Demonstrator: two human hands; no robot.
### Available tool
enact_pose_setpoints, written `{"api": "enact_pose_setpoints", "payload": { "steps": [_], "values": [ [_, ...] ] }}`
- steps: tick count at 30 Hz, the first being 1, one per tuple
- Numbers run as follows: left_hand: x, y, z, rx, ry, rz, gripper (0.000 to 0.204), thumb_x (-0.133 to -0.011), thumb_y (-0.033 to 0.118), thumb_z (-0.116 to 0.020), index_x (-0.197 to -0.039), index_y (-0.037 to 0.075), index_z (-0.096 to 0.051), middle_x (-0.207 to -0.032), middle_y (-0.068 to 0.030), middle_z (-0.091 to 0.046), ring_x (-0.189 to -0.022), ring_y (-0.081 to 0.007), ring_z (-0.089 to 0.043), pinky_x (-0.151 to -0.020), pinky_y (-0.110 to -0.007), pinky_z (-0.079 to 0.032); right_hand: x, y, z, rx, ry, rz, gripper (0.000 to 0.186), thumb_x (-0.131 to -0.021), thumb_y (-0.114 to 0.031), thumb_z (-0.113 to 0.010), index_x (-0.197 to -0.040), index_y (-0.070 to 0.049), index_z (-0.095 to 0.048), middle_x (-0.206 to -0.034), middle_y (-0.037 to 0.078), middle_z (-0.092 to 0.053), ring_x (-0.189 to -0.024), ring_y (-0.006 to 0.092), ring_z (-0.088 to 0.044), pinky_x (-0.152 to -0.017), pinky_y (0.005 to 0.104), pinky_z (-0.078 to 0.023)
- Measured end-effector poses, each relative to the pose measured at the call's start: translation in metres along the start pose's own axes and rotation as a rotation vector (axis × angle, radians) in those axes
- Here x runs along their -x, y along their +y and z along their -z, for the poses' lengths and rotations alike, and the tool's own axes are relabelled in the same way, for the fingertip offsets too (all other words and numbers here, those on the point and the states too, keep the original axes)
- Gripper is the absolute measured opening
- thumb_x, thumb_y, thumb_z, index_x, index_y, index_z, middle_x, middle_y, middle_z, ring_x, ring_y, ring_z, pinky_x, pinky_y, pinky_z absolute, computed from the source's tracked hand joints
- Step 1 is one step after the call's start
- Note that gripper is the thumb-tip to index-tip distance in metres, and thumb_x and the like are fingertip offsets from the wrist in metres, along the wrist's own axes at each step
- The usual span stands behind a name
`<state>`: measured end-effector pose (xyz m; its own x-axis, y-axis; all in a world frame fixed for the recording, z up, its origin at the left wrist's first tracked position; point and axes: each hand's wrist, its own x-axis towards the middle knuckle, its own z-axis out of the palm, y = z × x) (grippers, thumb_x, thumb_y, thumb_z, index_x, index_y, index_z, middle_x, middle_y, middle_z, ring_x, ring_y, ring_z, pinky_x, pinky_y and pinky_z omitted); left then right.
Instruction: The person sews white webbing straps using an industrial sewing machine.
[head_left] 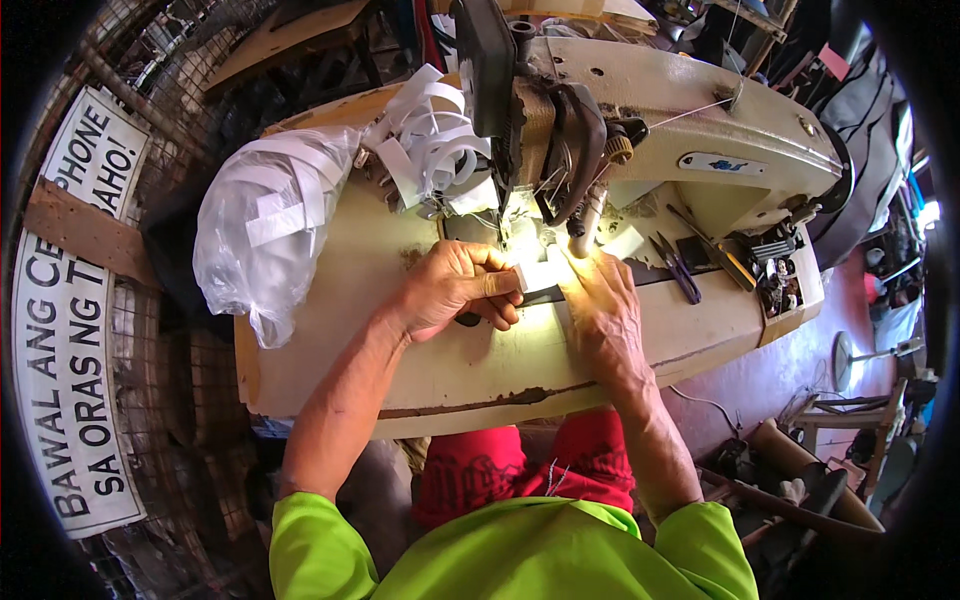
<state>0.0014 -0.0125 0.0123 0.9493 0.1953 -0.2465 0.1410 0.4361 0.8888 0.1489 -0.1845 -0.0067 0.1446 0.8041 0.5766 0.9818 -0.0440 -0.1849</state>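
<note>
Pinching one end of a flat white strip (542, 274) between thumb and fingers: left hand (455, 285). Strip is extending between both hands, in front of a cream metal sewing machine (660, 95); right hand (605, 303) is resting near the strip's other end, grip indistinguishable in the glare.

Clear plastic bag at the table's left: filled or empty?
Filled: white strips show through the bulging clear plastic bag.

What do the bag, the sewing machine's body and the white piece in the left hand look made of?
Bag: clear, glossy plastic film, judging by its wrinkles and the white strips showing through.
Sewing machine body: probably painted metal; the beige coat looks worn, slightly shiny.
White piece in the left hand: perhaps plastic or stiff fabric; glare hides its finish.
</note>
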Motion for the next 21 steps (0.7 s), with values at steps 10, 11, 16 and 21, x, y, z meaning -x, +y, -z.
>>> {"api": "enact_pose_setpoints", "payload": {
  "steps": [10, 11, 16, 21],
  "values": [
    [-0.003, -0.012, -0.019, -0.425, 0.187, -0.174, 0.006, -0.088, -0.001, -0.067, -0.092, -0.003, -0.065, -0.080, -0.0062, -0.066, -0.071, -0.0100, -0.063, -0.064, -0.024, -0.054, 0.005, -0.036, 0.008, -0.723, 0.007, -0.758, 0.016, -0.084, -0.005, -0.071, -0.098, -0.001, -0.067, -0.086, 0.006, -0.070, -0.079, 0.0119, -0.066, -0.073, 0.0261, -0.051],
    [-0.003, -0.013, -0.020, -0.422, 0.190, -0.174, 0.006, -0.088, -0.001, -0.067, -0.092, -0.003, -0.065, -0.080, -0.0062, -0.066, -0.071, -0.0100, -0.063, -0.064, -0.024, -0.054, 0.003, -0.035, 0.007, -0.723, 0.002, -0.756, 0.016, -0.084, -0.005, -0.071, -0.098, -0.001, -0.067, -0.086, 0.006, -0.070, -0.079, 0.0119, -0.066, -0.073, 0.0261, -0.051],
    [-0.006, -0.022, -0.023, -0.571, 0.236, -0.320, 0.013, -0.086, 0.011, -0.068, -0.087, -0.002, -0.068, -0.070, -0.0066, -0.065, -0.062, -0.0094, -0.059, -0.059, -0.029, -0.048, 0.001, -0.035, 0.005, -0.565, 0.118, -0.711, 0.013, -0.080, -0.006, -0.072, -0.092, 0.000, -0.072, -0.085, 0.014, -0.071, -0.075, 0.0217, -0.069, -0.070, 0.0301, -0.052],
    [-0.008, -0.024, -0.023, -0.746, 0.278, -0.462, 0.012, -0.082, 0.009, -0.068, -0.089, -0.001, -0.067, -0.073, -0.0109, -0.061, -0.066, -0.0165, -0.059, -0.063, -0.033, -0.047, 0.002, -0.032, 0.004, -0.651, 0.053, -0.697, 0.018, -0.079, -0.009, -0.074, -0.095, 0.000, -0.073, -0.088, 0.014, -0.072, -0.076, 0.0200, -0.069, -0.071, 0.0296, -0.052]
  ]
}}
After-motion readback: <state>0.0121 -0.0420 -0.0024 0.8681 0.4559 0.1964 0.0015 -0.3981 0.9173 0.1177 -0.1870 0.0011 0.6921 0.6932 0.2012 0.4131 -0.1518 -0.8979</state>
